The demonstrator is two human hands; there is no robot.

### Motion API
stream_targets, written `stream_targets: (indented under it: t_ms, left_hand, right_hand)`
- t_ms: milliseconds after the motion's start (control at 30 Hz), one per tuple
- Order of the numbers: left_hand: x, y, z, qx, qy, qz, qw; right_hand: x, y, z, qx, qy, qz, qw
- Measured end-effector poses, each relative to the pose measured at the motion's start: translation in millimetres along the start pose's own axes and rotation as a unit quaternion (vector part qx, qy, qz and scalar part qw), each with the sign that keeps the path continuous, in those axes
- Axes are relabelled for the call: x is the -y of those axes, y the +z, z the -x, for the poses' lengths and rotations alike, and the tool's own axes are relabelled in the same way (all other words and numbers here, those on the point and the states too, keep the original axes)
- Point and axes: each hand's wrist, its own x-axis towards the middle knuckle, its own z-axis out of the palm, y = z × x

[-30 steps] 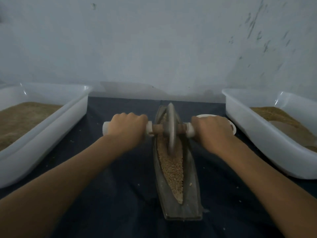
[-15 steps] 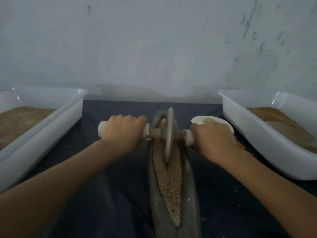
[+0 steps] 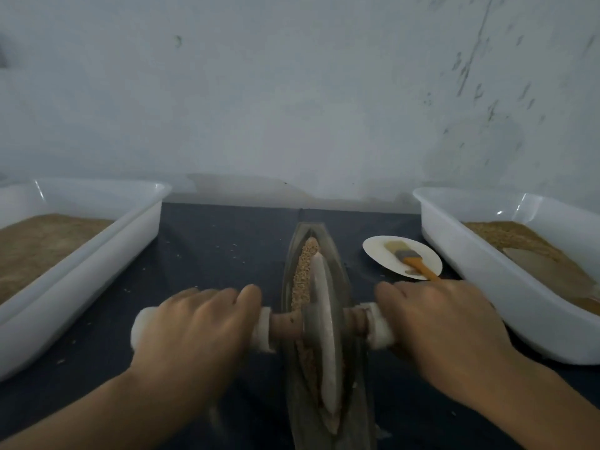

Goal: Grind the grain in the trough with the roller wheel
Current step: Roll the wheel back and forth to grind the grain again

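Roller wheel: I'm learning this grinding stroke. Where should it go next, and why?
Probably roll it forward, away from the body. The roller wheel sits at the near part of the trough, both hands on its handles, while unground grain lies ahead.

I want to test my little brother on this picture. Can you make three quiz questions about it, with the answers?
1. True or false: both hands hold the handles of the roller wheel.
2. What lies on the small white plate? A) a spoon B) a brush C) a cup
3. Fill in: the wheel stands in the ____.

Key:
1. True: the left hand and right hand each grip a handle.
2. B, the brush with the orange handle.
3. Trough, which holds the grain.
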Motion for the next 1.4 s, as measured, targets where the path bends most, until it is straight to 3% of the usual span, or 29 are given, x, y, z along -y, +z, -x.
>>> stream_targets:
  t_ms: [100, 267, 400, 500, 700, 833, 1067, 1200, 1333, 1400]
  left_hand:
    - [3, 9, -14, 0.085, -0.058, -0.051, 0.993]
    - [32, 56, -92, 0.059, -0.146, -0.097, 0.983]
    - [48, 68, -128, 0.061, -0.161, -0.091, 0.981]
    - [41, 69, -108, 0.057, -0.157, -0.089, 0.982]
    - [12, 27, -31, 0.122, -0.127, -0.016, 0.984]
    - [-1, 2, -9, 0.155, -0.095, -0.022, 0.983]
    - [22, 41, -79, 0.102, -0.142, -0.074, 0.982]
    - [36, 53, -118, 0.108, -0.168, -0.068, 0.977]
    - [20, 39, -87, 0.110, -0.144, -0.064, 0.981]
    - [7, 22, -51, 0.112, -0.111, -0.073, 0.985]
  right_hand:
    - [0, 8, -11, 0.099, 0.017, 0.038, 0.994]
    - [-27, 65, -80, 0.076, 0.128, 0.050, 0.988]
    - [-42, 83, -111, 0.065, 0.138, 0.049, 0.987]
    - [-34, 72, -97, 0.075, 0.119, 0.049, 0.989]
    - [3, 5, -37, 0.135, 0.044, 0.023, 0.990]
    - [13, -17, -19, 0.180, 0.049, -0.015, 0.982]
    - [-14, 53, -69, 0.090, 0.121, 0.015, 0.988]
    - [-29, 73, -107, 0.077, 0.132, 0.023, 0.988]
    - [-16, 53, -73, 0.085, 0.126, 0.007, 0.988]
    - [-1, 30, -39, 0.077, 0.079, 0.004, 0.994]
